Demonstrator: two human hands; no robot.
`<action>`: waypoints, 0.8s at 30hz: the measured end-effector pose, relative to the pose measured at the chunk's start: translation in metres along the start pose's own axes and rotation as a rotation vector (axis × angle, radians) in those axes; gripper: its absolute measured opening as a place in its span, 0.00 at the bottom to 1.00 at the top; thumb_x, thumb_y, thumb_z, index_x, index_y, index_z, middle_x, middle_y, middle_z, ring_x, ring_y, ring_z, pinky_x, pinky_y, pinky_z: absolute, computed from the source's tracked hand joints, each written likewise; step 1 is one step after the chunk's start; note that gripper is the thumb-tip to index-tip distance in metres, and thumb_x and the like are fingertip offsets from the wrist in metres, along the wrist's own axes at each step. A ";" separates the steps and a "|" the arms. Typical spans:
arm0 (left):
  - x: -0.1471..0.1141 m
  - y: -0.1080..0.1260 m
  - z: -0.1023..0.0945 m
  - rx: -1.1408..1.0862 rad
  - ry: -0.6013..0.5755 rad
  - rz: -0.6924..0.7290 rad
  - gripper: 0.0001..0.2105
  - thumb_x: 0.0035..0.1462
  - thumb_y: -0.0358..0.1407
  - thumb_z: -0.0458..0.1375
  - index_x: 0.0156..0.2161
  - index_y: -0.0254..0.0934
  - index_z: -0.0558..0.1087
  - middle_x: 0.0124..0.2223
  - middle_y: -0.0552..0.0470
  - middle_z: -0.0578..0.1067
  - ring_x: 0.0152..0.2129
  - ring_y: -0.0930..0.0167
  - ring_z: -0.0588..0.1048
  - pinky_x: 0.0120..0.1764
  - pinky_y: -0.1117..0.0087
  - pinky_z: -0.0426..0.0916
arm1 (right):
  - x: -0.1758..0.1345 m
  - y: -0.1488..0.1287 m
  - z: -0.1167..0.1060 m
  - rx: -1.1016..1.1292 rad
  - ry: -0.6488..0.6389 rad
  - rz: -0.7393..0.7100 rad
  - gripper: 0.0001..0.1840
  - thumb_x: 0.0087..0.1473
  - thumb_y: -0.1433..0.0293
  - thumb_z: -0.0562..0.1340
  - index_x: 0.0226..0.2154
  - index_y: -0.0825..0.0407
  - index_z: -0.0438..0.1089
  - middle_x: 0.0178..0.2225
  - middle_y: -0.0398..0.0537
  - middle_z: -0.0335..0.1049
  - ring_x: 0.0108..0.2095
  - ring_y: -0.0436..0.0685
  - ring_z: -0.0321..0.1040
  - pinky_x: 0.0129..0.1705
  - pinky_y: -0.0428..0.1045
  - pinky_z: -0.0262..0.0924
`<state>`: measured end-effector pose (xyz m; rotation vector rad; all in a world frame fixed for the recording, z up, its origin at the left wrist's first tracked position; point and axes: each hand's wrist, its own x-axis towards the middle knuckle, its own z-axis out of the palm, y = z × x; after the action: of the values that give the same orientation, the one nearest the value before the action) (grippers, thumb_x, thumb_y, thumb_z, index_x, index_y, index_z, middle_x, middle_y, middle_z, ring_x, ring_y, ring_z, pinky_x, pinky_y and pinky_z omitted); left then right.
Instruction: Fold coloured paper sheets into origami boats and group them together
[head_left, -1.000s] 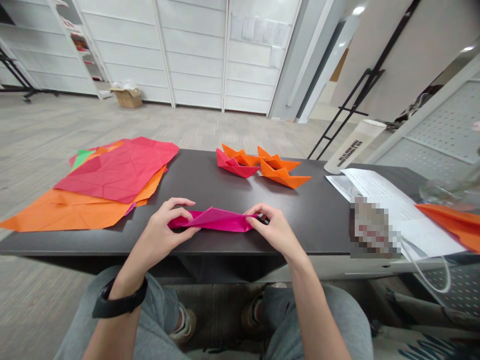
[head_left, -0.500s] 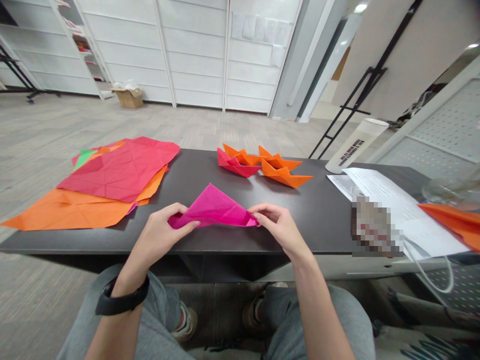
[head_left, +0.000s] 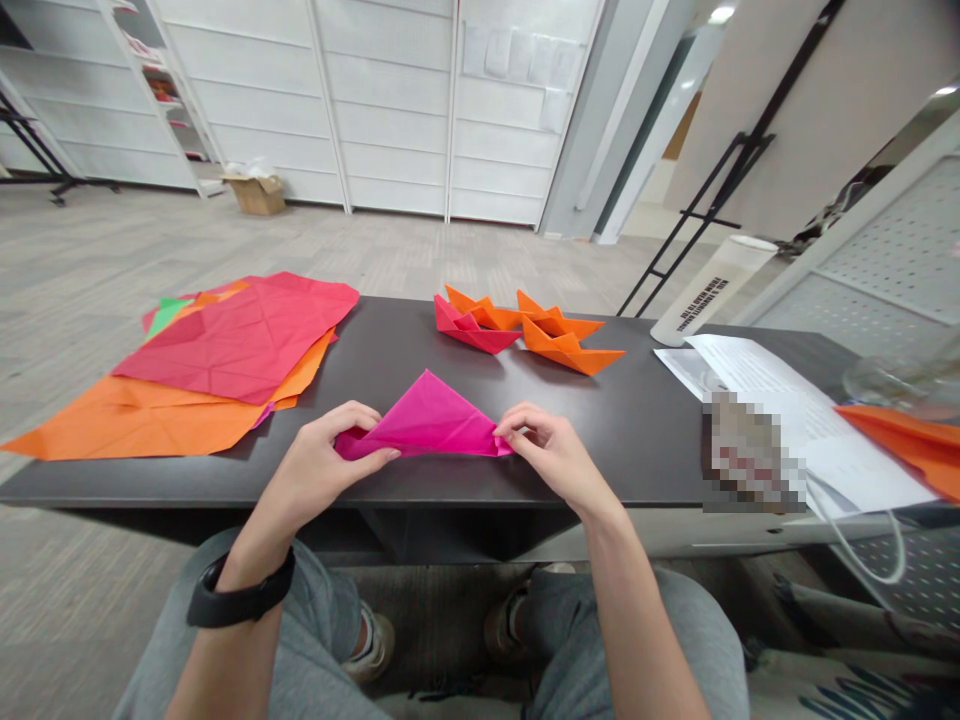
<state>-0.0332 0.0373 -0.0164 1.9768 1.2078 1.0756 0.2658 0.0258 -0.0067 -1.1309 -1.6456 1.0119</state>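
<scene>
A folded magenta paper (head_left: 431, 425), roughly triangular with its peak pointing away from me, is held between both hands over the dark table. My left hand (head_left: 330, 445) grips its left end, thumb on the near side and fingers behind. At the right corner, my right hand (head_left: 544, 445) pinches the paper between thumb and fingertips. Beyond the paper stand several folded paper boats: a red boat (head_left: 474, 328) at the left and orange ones, such as the near orange boat (head_left: 571, 346), beside it.
Creased sheets lie stacked at the left, a red sheet (head_left: 247, 335) over an orange sheet (head_left: 157, 420). To the right are printed white papers (head_left: 795, 410), a white cylinder (head_left: 709, 290) and an orange paper (head_left: 911, 445). The dark table's (head_left: 450, 488) front edge runs before my knees.
My right hand's fingertips have shifted slightly left along the magenta paper's right corner. The paper's peak has moved a little to the right. My left hand keeps its hold.
</scene>
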 end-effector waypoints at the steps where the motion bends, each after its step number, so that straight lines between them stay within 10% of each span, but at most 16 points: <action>1: 0.000 0.000 0.000 0.002 0.005 -0.004 0.10 0.54 0.41 0.66 0.33 0.38 0.73 0.39 0.51 0.77 0.38 0.66 0.76 0.42 0.68 0.67 | -0.001 -0.001 -0.001 -0.036 -0.030 -0.020 0.08 0.58 0.71 0.60 0.30 0.51 0.75 0.36 0.47 0.70 0.37 0.54 0.69 0.39 0.50 0.61; 9: 0.000 0.001 -0.001 0.058 0.007 -0.088 0.09 0.55 0.43 0.64 0.34 0.39 0.74 0.37 0.53 0.78 0.35 0.67 0.76 0.40 0.68 0.66 | -0.009 -0.015 -0.011 -0.251 -0.242 -0.138 0.07 0.58 0.72 0.61 0.37 0.50 0.76 0.44 0.48 0.64 0.33 0.52 0.62 0.38 0.50 0.61; 24: 0.000 0.003 -0.003 0.049 -0.048 -0.072 0.09 0.56 0.43 0.64 0.33 0.38 0.74 0.36 0.53 0.78 0.34 0.67 0.76 0.39 0.68 0.67 | -0.006 -0.010 -0.008 -0.111 -0.098 -0.121 0.11 0.57 0.69 0.65 0.26 0.50 0.64 0.40 0.48 0.70 0.40 0.55 0.69 0.41 0.51 0.61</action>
<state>-0.0347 0.0362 -0.0122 1.9688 1.2814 0.9656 0.2724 0.0187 0.0033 -1.0537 -1.8451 0.9211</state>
